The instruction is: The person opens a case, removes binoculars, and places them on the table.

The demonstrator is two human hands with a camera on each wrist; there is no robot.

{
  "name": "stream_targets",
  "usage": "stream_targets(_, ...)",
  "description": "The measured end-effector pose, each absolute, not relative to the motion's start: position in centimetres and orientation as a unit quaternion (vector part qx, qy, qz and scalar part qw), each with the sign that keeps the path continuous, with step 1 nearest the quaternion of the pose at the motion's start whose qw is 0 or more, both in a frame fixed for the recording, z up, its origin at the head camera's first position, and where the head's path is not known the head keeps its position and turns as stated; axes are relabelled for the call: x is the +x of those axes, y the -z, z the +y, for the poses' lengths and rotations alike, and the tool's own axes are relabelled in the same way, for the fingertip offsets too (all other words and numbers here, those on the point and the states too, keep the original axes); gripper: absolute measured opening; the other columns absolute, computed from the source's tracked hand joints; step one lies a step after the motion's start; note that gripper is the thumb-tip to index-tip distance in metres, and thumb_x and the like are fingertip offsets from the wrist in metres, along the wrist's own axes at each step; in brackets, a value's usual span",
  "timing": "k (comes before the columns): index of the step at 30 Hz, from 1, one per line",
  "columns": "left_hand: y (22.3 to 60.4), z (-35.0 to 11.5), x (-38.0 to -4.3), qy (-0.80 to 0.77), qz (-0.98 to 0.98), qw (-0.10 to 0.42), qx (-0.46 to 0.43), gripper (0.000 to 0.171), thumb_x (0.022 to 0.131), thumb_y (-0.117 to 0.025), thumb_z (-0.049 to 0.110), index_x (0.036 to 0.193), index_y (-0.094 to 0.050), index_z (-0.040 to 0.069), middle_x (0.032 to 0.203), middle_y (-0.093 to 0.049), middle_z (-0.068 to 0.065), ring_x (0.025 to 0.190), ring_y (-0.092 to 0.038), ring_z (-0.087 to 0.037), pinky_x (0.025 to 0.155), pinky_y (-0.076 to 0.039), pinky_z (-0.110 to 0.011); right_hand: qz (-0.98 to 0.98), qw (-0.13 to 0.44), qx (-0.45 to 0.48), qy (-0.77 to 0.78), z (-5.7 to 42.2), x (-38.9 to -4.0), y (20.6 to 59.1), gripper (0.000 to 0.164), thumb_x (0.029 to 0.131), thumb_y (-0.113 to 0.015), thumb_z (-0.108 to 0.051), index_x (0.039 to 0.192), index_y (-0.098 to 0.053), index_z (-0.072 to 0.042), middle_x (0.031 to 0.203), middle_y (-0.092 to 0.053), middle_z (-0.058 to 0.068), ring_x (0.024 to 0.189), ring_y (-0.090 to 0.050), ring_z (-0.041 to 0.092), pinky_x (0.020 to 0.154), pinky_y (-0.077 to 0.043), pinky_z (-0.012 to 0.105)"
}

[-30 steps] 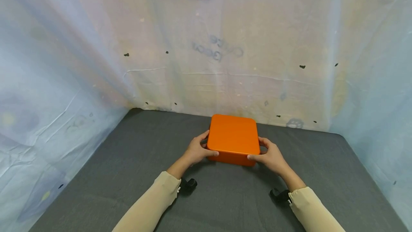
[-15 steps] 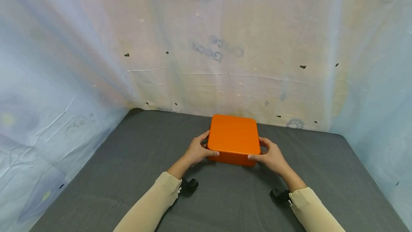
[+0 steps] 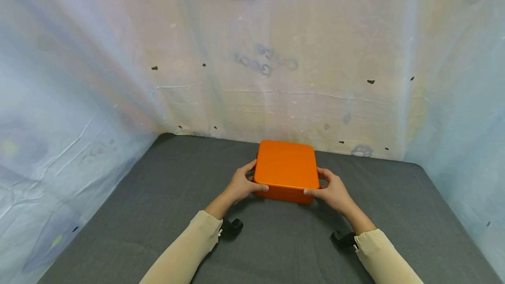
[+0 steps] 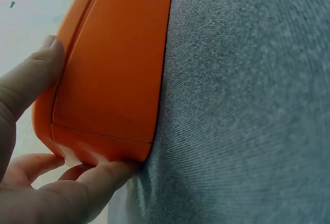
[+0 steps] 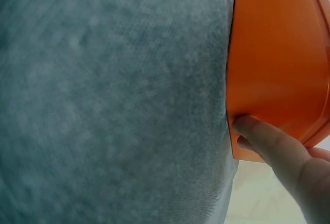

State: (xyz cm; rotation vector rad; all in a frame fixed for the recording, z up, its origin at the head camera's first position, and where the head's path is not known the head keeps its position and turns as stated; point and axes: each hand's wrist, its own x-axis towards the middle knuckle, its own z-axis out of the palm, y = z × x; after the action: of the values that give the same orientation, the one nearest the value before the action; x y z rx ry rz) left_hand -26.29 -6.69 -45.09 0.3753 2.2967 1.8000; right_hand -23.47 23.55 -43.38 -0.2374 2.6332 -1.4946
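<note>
A square orange box point(image 3: 286, 163) with rounded corners and a smooth lid sits flat on a grey cloth surface near its back edge. My left hand point(image 3: 241, 184) grips the box's near left corner, thumb on the front and fingers against the left side. At the near right corner, my right hand point(image 3: 333, 189) holds it the same way. In the left wrist view, a lid seam runs along the box point(image 4: 113, 64), and the thumb point(image 4: 44, 62) lies on the lid's edge. The right wrist view shows fingertips touching the box point(image 5: 278, 54) low down. The box's inside is hidden.
The grey surface point(image 3: 158, 218) spreads around the box on every side. Behind it hangs a pale patterned curtain point(image 3: 315, 56), which also closes off the left and right. Black wrist devices point(image 3: 232, 228) sit below both sleeves.
</note>
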Motion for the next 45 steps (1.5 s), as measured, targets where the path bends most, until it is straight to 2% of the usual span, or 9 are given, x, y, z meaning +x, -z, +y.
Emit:
stream_targets(5, 45.15, -6.74, -26.36, -0.611, 0.774, 0.106, 0.125, 0.104, 0.072, -0.085, 0.014, 0.155, -0.023, 0.016, 0.156, -0.033, -0.01, 0.129, -0.051, -0.035, 0.094, -0.054, -0.04, 0.865, 0.056, -0.081, 0.491, 23.45, -23.51, 43.2, 0.094, 0.078, -0.081, -0.03, 0.149, -0.028, 0.002, 0.141, -0.043, 0.026, 0.105, -0.065, 0.034, 0.082, -0.058, 0.037)
stream_targets(10, 45.0, -6.67, -26.28, -0.609, 0.776, 0.112, 0.116, 0.106, 0.07, -0.086, 0.009, 0.155, -0.022, 0.017, 0.159, -0.027, -0.009, 0.13, -0.05, -0.035, 0.094, -0.053, -0.04, 0.857, 0.068, -0.093, 0.503, 23.32, -23.47, 42.97, 0.094, 0.078, -0.082, -0.021, 0.148, -0.026, 0.004, 0.142, -0.041, 0.027, 0.11, -0.063, 0.039, 0.083, -0.058, 0.039)
stream_targets(16, 45.09, -6.62, -26.18, -0.606, 0.78, 0.107, 0.115, 0.105, 0.072, -0.085, 0.01, 0.155, -0.022, 0.016, 0.159, -0.026, -0.009, 0.129, -0.051, -0.034, 0.094, -0.053, -0.041, 0.851, 0.07, -0.114, 0.508, 23.3, -23.36, 42.85, 0.093, 0.077, -0.081, -0.011, 0.148, -0.023, 0.007, 0.141, -0.04, 0.03, 0.112, -0.061, 0.042, 0.083, -0.058, 0.039)
stream_targets(20, 45.36, -6.58, -26.31, -0.606, 0.78, 0.106, 0.119, 0.104, 0.072, -0.085, 0.011, 0.155, -0.022, 0.017, 0.159, -0.028, -0.009, 0.13, -0.05, -0.035, 0.095, -0.052, -0.042, 0.847, 0.072, -0.112, 0.515, 23.43, -23.17, 42.93, 0.093, 0.079, -0.08, -0.014, 0.15, -0.022, 0.004, 0.143, -0.039, 0.029, 0.114, -0.061, 0.041, 0.084, -0.058, 0.038)
stream_targets(24, 45.08, -6.54, -26.39, -0.611, 0.775, 0.109, 0.122, 0.103, 0.075, -0.082, 0.01, 0.156, -0.018, 0.015, 0.159, -0.027, -0.011, 0.131, -0.048, -0.037, 0.096, -0.052, -0.044, 0.854, 0.059, -0.111, 0.504, 23.64, -23.08, 42.76, 0.092, 0.081, -0.079, -0.024, 0.15, -0.024, 0.001, 0.145, -0.04, 0.027, 0.121, -0.055, 0.04, 0.087, -0.056, 0.04)
stream_targets(29, 44.92, -6.59, -26.5, -0.616, 0.77, 0.106, 0.128, 0.105, 0.075, -0.083, 0.015, 0.156, -0.018, 0.021, 0.158, -0.029, -0.009, 0.13, -0.049, -0.036, 0.095, -0.053, -0.044, 0.865, 0.053, -0.11, 0.487, 23.64, -23.24, 42.41, 0.093, 0.082, -0.078, -0.03, 0.15, -0.024, 0.0, 0.146, -0.039, 0.026, 0.126, -0.049, 0.04, 0.091, -0.054, 0.044)
stream_targets(40, 45.09, -6.7, -26.57, -0.629, 0.761, 0.107, 0.118, 0.098, 0.077, -0.083, 0.022, 0.155, -0.023, 0.023, 0.156, -0.033, -0.009, 0.129, -0.051, -0.035, 0.096, -0.052, -0.044, 0.856, 0.072, -0.105, 0.5, 23.27, -23.32, 42.51, 0.096, 0.08, -0.079, -0.023, 0.151, -0.019, 0.001, 0.149, -0.032, 0.029, 0.113, -0.059, 0.041, 0.087, -0.056, 0.041)
stream_targets(45, 45.13, -6.68, -26.36, -0.624, 0.766, 0.101, 0.117, 0.096, 0.078, -0.082, 0.022, 0.155, -0.023, 0.022, 0.158, -0.029, -0.009, 0.13, -0.049, -0.035, 0.098, -0.05, -0.046, 0.859, 0.071, -0.104, 0.496, 23.16, -23.2, 42.6, 0.097, 0.081, -0.079, -0.021, 0.152, -0.018, 0.002, 0.153, -0.026, 0.028, 0.108, -0.064, 0.038, 0.084, -0.057, 0.04)
